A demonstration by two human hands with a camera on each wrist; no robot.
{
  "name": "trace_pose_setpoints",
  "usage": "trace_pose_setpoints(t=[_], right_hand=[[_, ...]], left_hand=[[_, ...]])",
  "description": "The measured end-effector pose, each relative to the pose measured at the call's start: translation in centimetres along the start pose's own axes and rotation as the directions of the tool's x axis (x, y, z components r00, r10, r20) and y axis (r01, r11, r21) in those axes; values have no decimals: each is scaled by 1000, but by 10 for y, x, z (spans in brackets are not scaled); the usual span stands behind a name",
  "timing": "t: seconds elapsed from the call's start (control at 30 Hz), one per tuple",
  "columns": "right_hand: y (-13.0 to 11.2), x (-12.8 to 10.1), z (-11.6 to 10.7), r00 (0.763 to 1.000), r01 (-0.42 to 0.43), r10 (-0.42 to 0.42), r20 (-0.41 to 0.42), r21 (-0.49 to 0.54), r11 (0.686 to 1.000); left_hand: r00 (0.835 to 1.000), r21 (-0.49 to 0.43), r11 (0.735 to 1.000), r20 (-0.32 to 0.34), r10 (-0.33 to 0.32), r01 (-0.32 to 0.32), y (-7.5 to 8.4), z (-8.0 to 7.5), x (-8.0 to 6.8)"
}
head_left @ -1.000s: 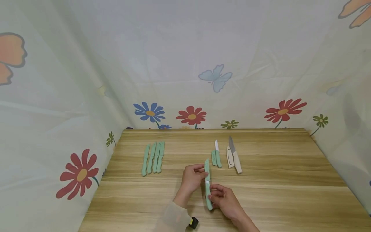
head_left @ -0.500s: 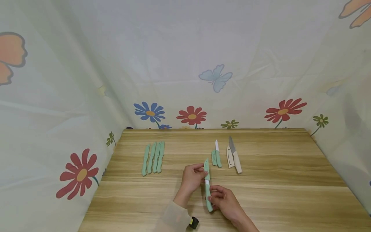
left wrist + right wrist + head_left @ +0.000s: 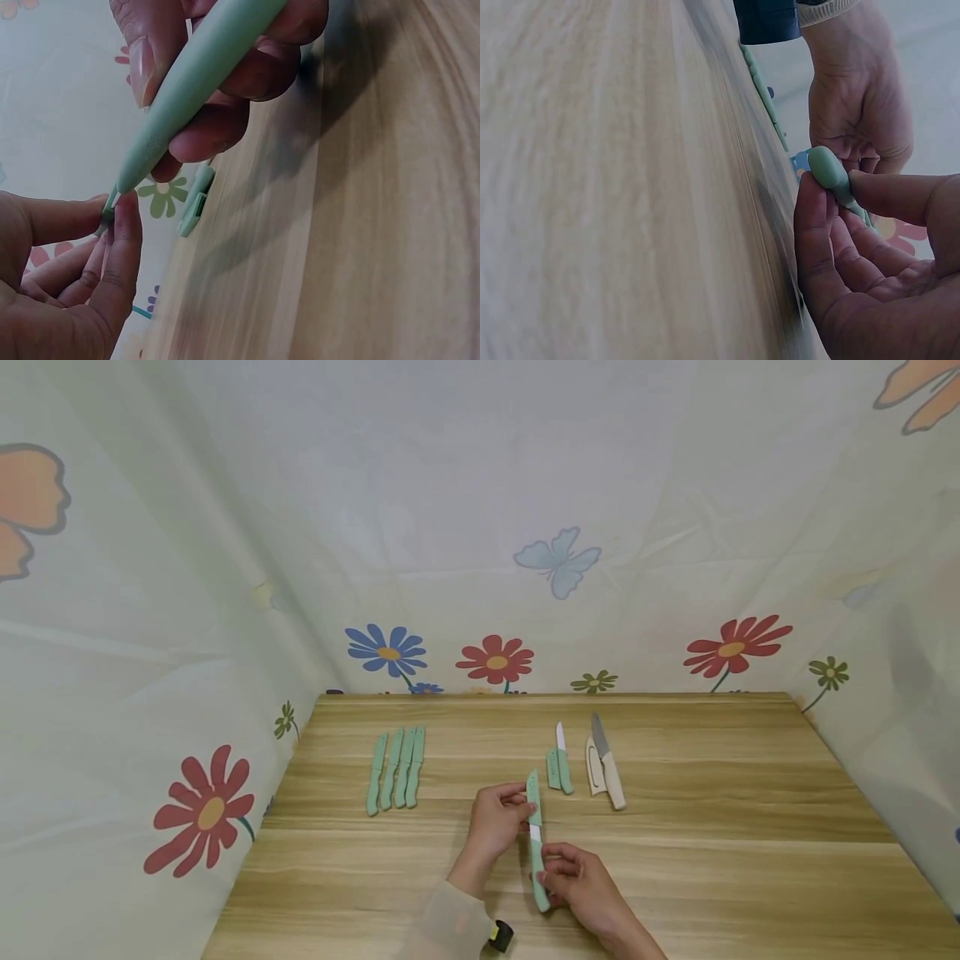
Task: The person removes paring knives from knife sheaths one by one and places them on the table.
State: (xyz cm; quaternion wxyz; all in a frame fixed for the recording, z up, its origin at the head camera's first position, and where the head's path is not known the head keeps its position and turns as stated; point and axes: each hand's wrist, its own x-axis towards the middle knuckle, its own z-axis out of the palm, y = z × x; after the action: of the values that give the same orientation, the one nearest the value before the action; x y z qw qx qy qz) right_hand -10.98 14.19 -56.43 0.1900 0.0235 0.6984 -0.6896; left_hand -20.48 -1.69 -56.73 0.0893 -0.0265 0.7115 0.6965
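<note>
Sheath (image 3: 533,793) slid further off blade, both hands (image 3: 497,820) gripping green knife (image 3: 537,877) mid-table (image 3: 750,860), edges far.

The right hand (image 3: 877,277) at four o'clock pinches the rounded end of a green knife handle (image 3: 831,171); the left hand (image 3: 862,105) at two o'clock grips its far part above the wooden table (image 3: 615,187).

Wooden table (image 3: 750,793), flower-print curtain walls (image 3: 225,568).

Surface: wooden table (image 3: 712,827)
Left: four green sheathed knives (image 3: 395,768)
Middle: green knife (image 3: 562,760) beside its sheath (image 3: 553,768)
Right: beige knife (image 3: 609,764) beside its sheath (image 3: 595,767)
</note>
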Motion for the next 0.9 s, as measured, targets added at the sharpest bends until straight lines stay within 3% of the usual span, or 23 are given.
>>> trace_pose_setpoints(t=[0.9], right_hand=[[-1, -6, 1, 1000, -16, 16, 27, -2, 1000]], left_hand=[[1000, -29, 999, -20, -13, 12, 3, -3, 4]])
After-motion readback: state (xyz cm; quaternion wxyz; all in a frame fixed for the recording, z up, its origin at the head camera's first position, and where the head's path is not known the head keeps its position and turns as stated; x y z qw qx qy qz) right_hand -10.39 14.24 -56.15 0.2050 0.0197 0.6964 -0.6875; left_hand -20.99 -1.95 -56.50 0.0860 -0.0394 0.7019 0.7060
